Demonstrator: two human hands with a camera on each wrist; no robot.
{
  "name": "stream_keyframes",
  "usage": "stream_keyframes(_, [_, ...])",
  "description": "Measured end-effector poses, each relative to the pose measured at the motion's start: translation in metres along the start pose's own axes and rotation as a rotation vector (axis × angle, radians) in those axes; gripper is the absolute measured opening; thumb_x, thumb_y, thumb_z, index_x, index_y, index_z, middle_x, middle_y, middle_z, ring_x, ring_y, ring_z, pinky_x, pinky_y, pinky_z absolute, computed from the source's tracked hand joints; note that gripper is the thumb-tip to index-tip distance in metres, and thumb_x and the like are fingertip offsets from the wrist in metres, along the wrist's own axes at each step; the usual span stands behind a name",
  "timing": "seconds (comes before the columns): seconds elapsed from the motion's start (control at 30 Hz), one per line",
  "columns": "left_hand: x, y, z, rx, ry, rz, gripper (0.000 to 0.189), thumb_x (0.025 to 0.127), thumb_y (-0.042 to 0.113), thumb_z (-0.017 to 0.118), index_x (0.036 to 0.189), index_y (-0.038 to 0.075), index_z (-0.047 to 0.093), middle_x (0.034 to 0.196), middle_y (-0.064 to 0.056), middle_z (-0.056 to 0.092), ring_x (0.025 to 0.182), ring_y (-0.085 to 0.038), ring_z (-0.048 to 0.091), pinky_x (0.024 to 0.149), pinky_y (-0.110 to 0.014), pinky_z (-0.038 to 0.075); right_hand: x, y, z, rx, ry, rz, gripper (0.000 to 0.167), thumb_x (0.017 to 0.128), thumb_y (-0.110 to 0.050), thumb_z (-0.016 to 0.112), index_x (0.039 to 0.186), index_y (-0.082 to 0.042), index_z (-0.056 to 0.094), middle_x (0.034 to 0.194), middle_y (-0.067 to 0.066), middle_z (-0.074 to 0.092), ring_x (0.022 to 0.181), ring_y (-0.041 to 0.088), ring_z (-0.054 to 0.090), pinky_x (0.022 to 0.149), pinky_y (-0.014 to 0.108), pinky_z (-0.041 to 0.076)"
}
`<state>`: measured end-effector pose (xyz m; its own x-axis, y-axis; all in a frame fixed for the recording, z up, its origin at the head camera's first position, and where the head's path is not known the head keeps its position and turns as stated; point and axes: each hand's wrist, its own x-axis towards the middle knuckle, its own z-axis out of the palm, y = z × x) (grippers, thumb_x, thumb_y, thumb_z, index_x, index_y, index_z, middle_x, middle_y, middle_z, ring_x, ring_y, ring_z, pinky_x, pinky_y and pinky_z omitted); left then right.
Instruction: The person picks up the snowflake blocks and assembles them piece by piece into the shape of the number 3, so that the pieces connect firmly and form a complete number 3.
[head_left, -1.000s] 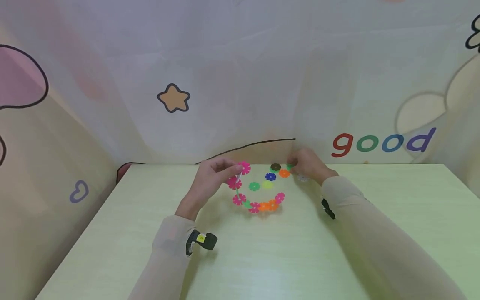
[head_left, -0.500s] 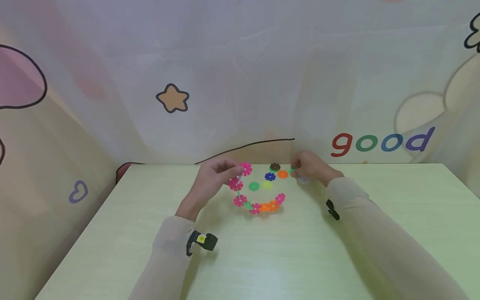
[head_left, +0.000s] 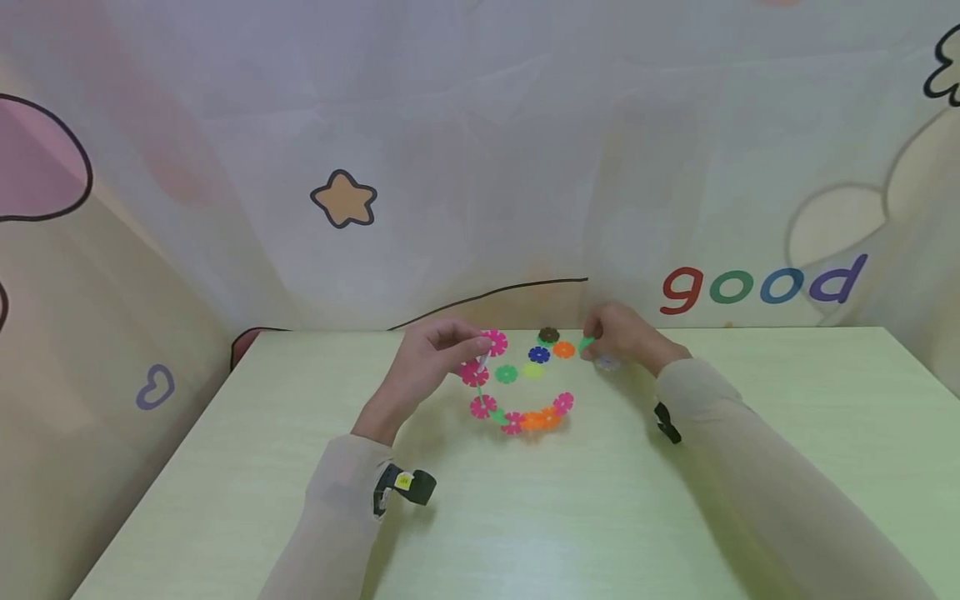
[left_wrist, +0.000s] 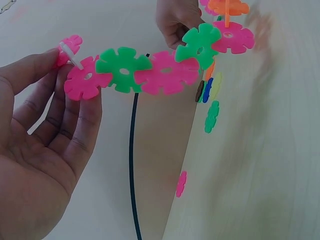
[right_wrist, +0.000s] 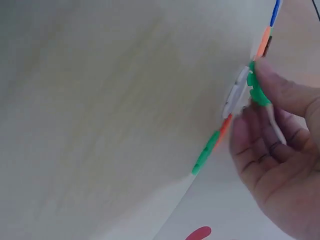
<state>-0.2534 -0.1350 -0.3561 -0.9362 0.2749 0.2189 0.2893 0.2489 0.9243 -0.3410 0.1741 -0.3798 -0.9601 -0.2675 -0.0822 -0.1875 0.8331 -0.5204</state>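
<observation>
L hand: you pinch flower chain end; rest to its R.
R hand: you pinch green disc.
Green disc: now a bit further fr. orange disc, R hand's L; prob. picked, not on flower chain yet.

Pale sleeves, black wrist cameras

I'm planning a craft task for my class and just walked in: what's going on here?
A person's left hand holds one end of a chain of flower-shaped pieces, mostly pink, green and orange. The right hand pinches a green piece, apart from the chain. On the table, loose pieces, including a blue piece and an orange piece, lie between the hands.
</observation>
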Motion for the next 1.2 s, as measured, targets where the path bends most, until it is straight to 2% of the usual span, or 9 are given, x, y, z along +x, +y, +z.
stream_keyframes(0.1, [0.0,0.0,0.001,0.001,0.002,-0.009,0.019,0.102,0.023,0.074,0.114,0.01,0.078,0.102,-0.006,0.075,0.09,-0.025,0.071,0.083,-0.036,0.061,-0.007,-0.002,-0.001,0.033,0.055,-0.052,0.021,0.095,-0.006,0.079,0.109,0.003,0.066,0.106,0.017,0.066,0.102,0.036,0.06,0.093,0.047,0.057])
stream_keyframes(0.33, [-0.001,0.002,0.003,-0.017,-0.013,-0.022,0.022,0.103,0.021,0.073,0.119,0.007,0.076,0.105,-0.009,0.075,0.09,-0.025,0.072,0.081,-0.034,0.061,-0.039,-0.024,-0.008,0.292,0.137,-0.181,0.019,0.102,-0.011,0.073,0.118,-0.001,0.072,0.106,0.012,0.074,0.097,0.034,0.072,0.092,0.049,0.06])
stream_keyframes(0.47, [-0.001,0.001,0.005,-0.021,-0.034,-0.018,0.02,0.104,0.02,0.072,0.117,0.005,0.075,0.104,-0.01,0.074,0.09,-0.025,0.071,0.081,-0.034,0.061,-0.056,-0.04,-0.01,0.388,0.193,-0.237,0.016,0.102,-0.011,0.074,0.116,-0.004,0.075,0.105,0.009,0.076,0.099,0.03,0.074,0.094,0.049,0.059])
stream_keyframes(0.53, [0.0,0.0,0.006,-0.024,-0.044,-0.019,0.019,0.104,0.019,0.072,0.117,0.005,0.076,0.104,-0.009,0.074,0.092,-0.026,0.07,0.081,-0.034,0.061,-0.063,-0.046,-0.01,0.426,0.214,-0.281,0.014,0.101,-0.009,0.075,0.114,-0.004,0.075,0.104,0.008,0.076,0.098,0.028,0.074,0.093,0.044,0.06])
stream_keyframes(0.73, [0.001,0.002,0.01,-0.024,-0.069,-0.027,0.02,0.104,0.02,0.071,0.116,0.005,0.076,0.105,-0.007,0.075,0.096,-0.026,0.069,0.079,-0.035,0.061,-0.074,-0.057,-0.002,0.485,0.269,-0.403,0.013,0.097,-0.005,0.079,0.109,-0.004,0.077,0.101,0.006,0.076,0.092,0.022,0.074,0.085,0.026,0.06])
stream_keyframes(0.9, [0.001,0.003,0.01,-0.021,-0.076,-0.041,0.021,0.104,0.022,0.071,0.116,0.006,0.077,0.106,-0.007,0.075,0.096,-0.026,0.07,0.079,-0.035,0.061,-0.078,-0.065,0.002,0.523,0.287,-0.45,0.012,0.094,0.0,0.08,0.105,-0.003,0.077,0.097,0.005,0.076,0.087,0.019,0.074,0.082,0.026,0.061])
stream_keyframes(1.2, [0.001,0.007,0.011,-0.018,-0.071,-0.049,0.02,0.105,0.02,0.07,0.116,0.004,0.076,0.104,-0.007,0.075,0.094,-0.025,0.069,0.077,-0.033,0.061,-0.08,-0.071,0.01,0.528,0.299,-0.494,0.012,0.092,0.003,0.08,0.103,-0.002,0.078,0.097,0.005,0.078,0.09,0.019,0.078,0.085,0.028,0.062])
